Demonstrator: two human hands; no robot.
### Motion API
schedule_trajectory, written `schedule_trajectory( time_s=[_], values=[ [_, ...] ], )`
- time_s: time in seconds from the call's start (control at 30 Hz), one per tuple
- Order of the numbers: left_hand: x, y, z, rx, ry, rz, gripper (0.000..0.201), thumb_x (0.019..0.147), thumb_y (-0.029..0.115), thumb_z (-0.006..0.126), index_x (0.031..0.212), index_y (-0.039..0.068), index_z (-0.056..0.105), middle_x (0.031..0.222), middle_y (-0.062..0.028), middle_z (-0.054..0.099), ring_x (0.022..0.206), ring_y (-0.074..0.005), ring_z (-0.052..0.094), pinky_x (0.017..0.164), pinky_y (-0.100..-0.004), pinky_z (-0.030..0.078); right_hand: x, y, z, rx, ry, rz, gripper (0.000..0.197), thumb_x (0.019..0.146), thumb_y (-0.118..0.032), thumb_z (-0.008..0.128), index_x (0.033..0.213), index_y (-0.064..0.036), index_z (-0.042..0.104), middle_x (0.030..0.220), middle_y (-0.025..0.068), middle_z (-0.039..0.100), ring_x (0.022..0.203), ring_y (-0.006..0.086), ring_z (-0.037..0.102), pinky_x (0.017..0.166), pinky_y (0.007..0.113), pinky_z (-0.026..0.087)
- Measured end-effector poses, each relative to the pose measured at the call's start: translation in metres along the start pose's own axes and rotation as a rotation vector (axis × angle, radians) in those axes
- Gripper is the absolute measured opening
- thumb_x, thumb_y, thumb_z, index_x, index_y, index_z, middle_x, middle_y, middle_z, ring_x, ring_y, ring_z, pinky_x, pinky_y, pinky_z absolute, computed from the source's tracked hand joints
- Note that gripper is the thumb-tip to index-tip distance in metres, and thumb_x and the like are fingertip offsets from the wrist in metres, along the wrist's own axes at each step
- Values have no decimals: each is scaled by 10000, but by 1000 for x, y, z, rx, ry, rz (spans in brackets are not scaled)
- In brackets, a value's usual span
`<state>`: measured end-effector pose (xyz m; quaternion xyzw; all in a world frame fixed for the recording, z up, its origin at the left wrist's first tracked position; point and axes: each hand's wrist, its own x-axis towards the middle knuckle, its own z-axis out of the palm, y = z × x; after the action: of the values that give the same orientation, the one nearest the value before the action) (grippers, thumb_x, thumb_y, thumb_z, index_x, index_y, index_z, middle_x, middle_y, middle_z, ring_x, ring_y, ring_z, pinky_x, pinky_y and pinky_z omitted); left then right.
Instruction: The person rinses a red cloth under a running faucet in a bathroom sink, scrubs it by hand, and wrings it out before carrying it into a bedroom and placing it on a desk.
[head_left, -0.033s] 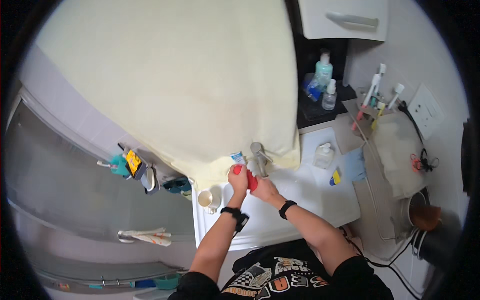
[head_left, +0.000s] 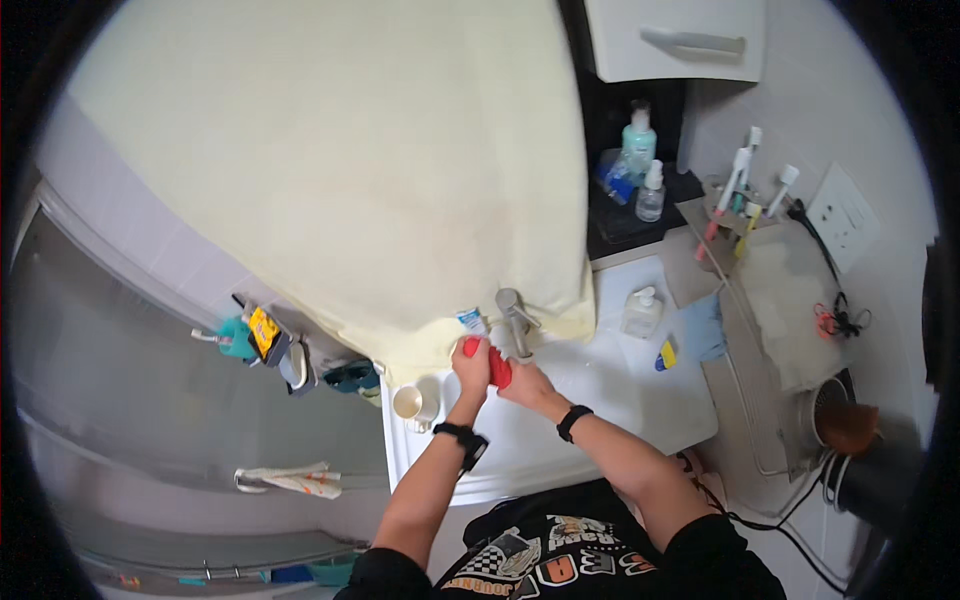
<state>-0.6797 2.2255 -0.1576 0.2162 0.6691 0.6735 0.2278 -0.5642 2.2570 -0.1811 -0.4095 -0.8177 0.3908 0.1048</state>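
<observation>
Over the white sink [head_left: 640,420], both my hands are closed on a bright red, soft-looking thing [head_left: 499,370], perhaps a cloth; its exact kind is hidden by my fingers. My left hand [head_left: 469,372] wraps its left end, the thumb side uppermost. Against its lower right side presses my right hand [head_left: 530,384], with most fingers out of sight. Just beyond them rises the metal faucet [head_left: 511,304], its spout tip close to my right hand. A blue and white tube [head_left: 472,320] stands behind my left hand. Left of my hands sits a pale mug [head_left: 424,399].
A pump bottle [head_left: 641,312] and a blue-yellow item [head_left: 667,355] sit on the sink's right side. Toothbrushes [head_left: 733,180] stand in a holder at the right. A light blue cloth [head_left: 702,328] hangs over the rack. The cream curtain [head_left: 400,180] drapes down behind the faucet.
The whole view has shifted slightly. My hands stay closed on the red thing beside the faucet, with hardly any movement against the sink.
</observation>
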Motion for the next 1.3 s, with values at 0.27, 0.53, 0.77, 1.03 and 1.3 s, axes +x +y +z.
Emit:
schedule_trajectory(
  time_s=[0.27, 0.53, 0.77, 1.03, 1.3],
  values=[
    [-8, 74, -92, -367, -782, -139, 251, 835, 157, 676, 1012, 21, 562, 1106, -177, 617, 1031, -253, 628, 874, -392, 521, -56, -63, -37, 446, -466, 27, 218, 681, -134, 742, 716, -16, 563, 542, 46, 557, 432, 131, 521, 414, 276, 428],
    [53, 174, -101, -515, -1387, -55, 307, 798, 235, 738, 936, -11, 618, 995, -188, 664, 959, -292, 658, 826, -444, 535, -48, -147, -46, 1182, -981, 156, 229, 795, -70, 654, 960, -57, 496, 602, 14, 470, 394, 81, 387, 343, 239, 293],
    [59, 172, -142, -89, -939, 270, 359, 878, 117, 634, 558, 8, 512, 555, -75, 589, 538, -155, 633, 499, -301, 488, -49, -235, 27, 431, 106, 280, 337, 683, -166, 772, 915, -11, 583, 763, 111, 663, 653, 191, 656, 587, 314, 521],
    [48, 146, -145, -44, -532, 409, 329, 823, 95, 589, 527, -34, 523, 488, -103, 571, 446, -199, 608, 456, -325, 484, -39, -225, 70, -111, 631, 170, 503, 682, -340, 776, 1061, -57, 607, 888, 197, 691, 846, 377, 667, 774, 419, 542],
    [70, 103, -130, -148, -345, 55, 325, 813, 115, 574, 517, -20, 563, 501, -113, 588, 444, -197, 588, 498, -346, 508, -53, -241, 68, -376, 609, 275, 464, 698, -330, 732, 1087, -102, 621, 839, 213, 684, 778, 394, 668, 742, 467, 550]
  ],
)
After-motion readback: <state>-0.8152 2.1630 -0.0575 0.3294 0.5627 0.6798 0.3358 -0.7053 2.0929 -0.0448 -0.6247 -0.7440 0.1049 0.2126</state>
